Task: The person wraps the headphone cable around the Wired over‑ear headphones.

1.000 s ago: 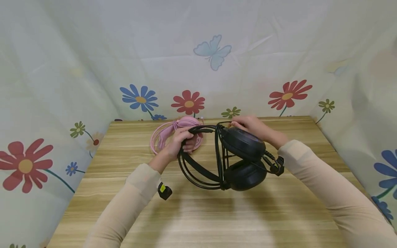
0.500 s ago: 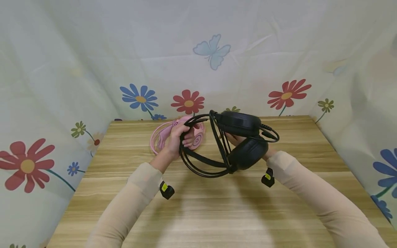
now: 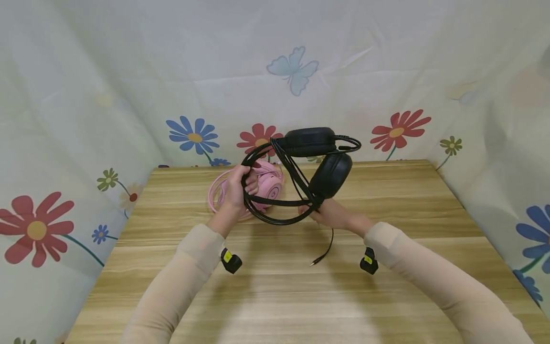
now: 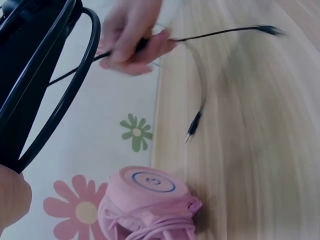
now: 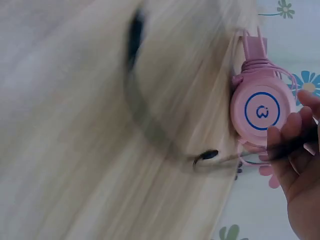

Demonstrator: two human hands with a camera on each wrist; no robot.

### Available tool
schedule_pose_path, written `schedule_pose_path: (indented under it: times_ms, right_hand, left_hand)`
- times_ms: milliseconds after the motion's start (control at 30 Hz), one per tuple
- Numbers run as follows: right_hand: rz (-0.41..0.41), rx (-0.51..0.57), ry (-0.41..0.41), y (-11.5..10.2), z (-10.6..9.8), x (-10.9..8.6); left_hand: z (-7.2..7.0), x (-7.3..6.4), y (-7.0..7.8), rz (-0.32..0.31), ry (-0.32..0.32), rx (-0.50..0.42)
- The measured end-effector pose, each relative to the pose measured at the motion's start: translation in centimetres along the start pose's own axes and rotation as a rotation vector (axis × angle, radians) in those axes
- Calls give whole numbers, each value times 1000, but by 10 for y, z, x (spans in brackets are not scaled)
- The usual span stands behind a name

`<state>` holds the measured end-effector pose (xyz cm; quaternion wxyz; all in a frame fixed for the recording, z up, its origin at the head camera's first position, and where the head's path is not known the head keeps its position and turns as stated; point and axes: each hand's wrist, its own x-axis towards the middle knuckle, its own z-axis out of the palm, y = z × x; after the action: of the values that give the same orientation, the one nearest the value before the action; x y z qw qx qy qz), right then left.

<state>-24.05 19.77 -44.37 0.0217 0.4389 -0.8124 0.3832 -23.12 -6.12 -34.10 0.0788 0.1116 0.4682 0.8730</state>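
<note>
My left hand (image 3: pixel 236 188) grips the headband of a black headset, its cable coiled along the band, and holds it over the table. The two ear cups (image 3: pixel 331 177) point to the right. Below the lower cup, my right hand (image 3: pixel 335 215) holds the black cable near its end. From the fingers a thin lead hangs with a plug (image 3: pixel 317 260); the left wrist view shows two leads, one plug (image 4: pixel 194 125) hanging and another (image 4: pixel 270 30) stretched sideways. Motion blurs both leads in the right wrist view, where the curled fingers (image 5: pixel 285 145) surround a dark cable part.
Behind the left hand, a pink headset (image 3: pixel 269 186) with its cable wound up lies on the wooden table (image 3: pixel 275 296). A floral curtain (image 3: pixel 215 86) encloses the back and sides. A small black camera (image 3: pixel 232 263) hangs at each wrist.
The black headset has risen and shifted slightly left. My right hand has moved from behind the ear cups down to below them, and a plug lead now dangles under it.
</note>
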Motion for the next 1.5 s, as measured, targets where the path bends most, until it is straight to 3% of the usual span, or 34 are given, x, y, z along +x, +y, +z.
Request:
schedule_pose_path:
  times_ms: [133, 267, 467, 867, 1100, 1333, 1500]
  right_hand:
    - [168, -115, -7, -43, -8, 4]
    - [276, -142, -47, -54, -9, 5]
    - [272, -101, -52, -58, -7, 5]
    - [310, -87, -97, -69, -19, 4]
    - [301, -79, -126, -71, -31, -1]
    - [236, -212, -172, -75, -42, -6]
    - [199, -323, -221, -78, -47, -7]
  left_hand:
    - [-3, 3, 4, 62, 64, 39]
    - [-8, 4, 3, 81, 145, 101]
    - [-16, 3, -1, 91, 231, 140]
    - [-16, 4, 0, 137, 283, 177]
    - [-21, 6, 1, 205, 347, 242]
    - [-24, 5, -1, 182, 443, 258]
    - [-25, 3, -2, 157, 486, 359]
